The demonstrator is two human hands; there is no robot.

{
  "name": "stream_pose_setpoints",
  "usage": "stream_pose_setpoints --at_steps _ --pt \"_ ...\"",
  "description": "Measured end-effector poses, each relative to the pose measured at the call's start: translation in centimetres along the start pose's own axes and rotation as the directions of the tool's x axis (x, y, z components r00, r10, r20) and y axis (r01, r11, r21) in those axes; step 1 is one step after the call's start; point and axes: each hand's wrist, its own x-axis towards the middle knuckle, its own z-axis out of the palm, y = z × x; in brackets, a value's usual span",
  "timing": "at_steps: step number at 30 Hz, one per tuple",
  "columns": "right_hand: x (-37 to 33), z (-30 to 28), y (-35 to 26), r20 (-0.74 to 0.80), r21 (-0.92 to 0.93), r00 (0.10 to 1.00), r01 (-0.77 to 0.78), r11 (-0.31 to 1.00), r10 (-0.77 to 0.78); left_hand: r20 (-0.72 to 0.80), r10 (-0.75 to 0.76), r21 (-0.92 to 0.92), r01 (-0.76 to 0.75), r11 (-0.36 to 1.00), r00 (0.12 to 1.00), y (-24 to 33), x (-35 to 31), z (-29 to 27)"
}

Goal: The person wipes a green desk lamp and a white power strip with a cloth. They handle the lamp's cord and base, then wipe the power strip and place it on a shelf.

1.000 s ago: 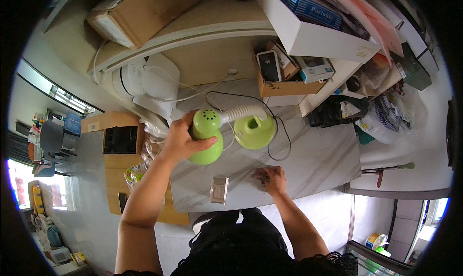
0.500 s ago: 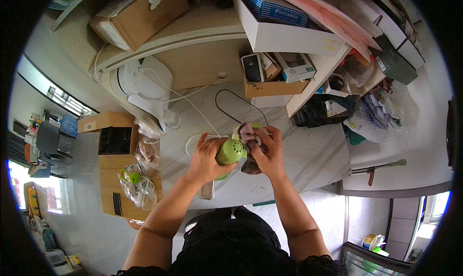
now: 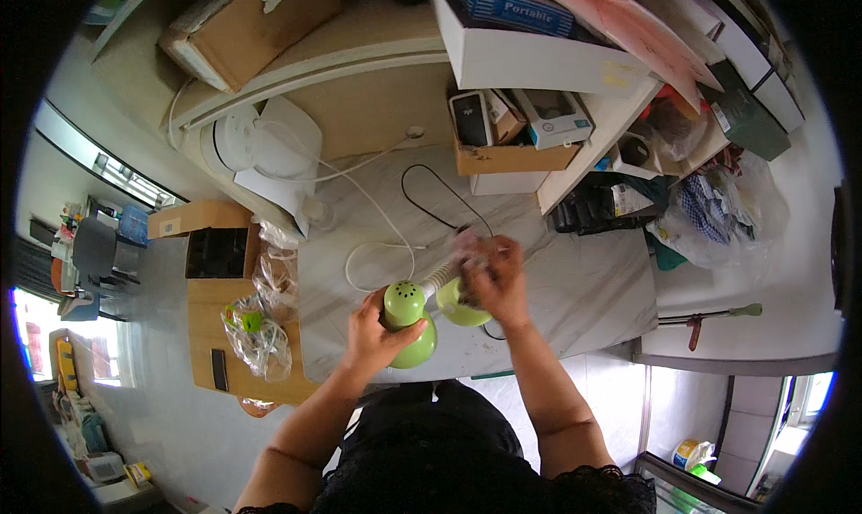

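Observation:
A green desk lamp [image 3: 411, 344] with a pale ribbed flexible neck is held above the marble-patterned table. My left hand [image 3: 368, 333] is wrapped round its head, whose rounded top has several small dark holes. To the right, the lamp's round green base [image 3: 460, 311] is partly hidden under my right hand [image 3: 499, 279]. That hand is closed on a crumpled greyish-pink cloth [image 3: 469, 247], which lies against the neck near the base. The right fingers are somewhat blurred by motion.
A white cable [image 3: 348, 267] and a black cable [image 3: 406, 180] curve over the marble-patterned table [image 3: 584, 289]. Behind stands an open cardboard box [image 3: 512, 160] with small boxes in it. On the left, a wooden surface [image 3: 205, 325] holds plastic bags [image 3: 260, 339] and a phone [image 3: 219, 370].
My left hand has shifted the lamp's head left and down, and the neck and base now show. The cloth in my right hand has moved slightly right along the lamp.

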Motion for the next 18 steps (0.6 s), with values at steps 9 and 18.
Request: stream_pose_setpoints --at_steps 9,18 --pt "-1.6 0.0 1.6 -0.179 -0.002 0.971 -0.160 0.987 0.157 -0.142 -0.145 -0.024 0.143 0.989 0.979 0.5 -0.3 1.3" --pt "-2.6 -2.9 1.9 -0.110 0.180 0.960 -0.237 0.955 0.259 -0.090 -0.028 -0.006 0.028 1.000 0.996 4.3 -1.3 4.7"
